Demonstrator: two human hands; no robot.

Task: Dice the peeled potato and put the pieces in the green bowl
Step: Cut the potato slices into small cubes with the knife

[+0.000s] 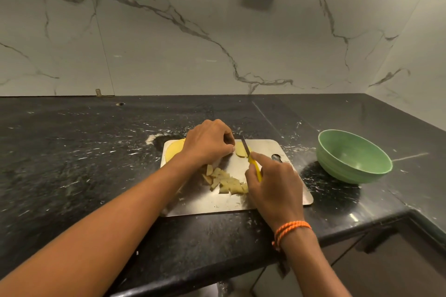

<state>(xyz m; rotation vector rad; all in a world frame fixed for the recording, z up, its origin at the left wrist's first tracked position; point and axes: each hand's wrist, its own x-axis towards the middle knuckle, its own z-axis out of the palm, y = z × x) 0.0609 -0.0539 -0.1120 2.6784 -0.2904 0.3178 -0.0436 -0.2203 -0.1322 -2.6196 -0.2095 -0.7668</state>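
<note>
Now the Knife Meets the Potato Slice

Right now the right hand (272,188) is wrapped around the small knife with the yellow handle (255,166), one finger stretched along the top, probably to steer the cut. Its dark blade sits on a pale yellow potato slice (241,149). The left hand (208,143) pinches that slice with curled fingertips, just beside the blade, likely so it cannot slip. Both work on the flat shiny metal cutting board (265,149). A pile of little cut potato pieces (226,182) lies close to the right hand. More uncut potato (175,148) peeks out behind the left wrist. The round green bowl (353,155) waits to the right, off the board, with no pieces visible inside.
</note>
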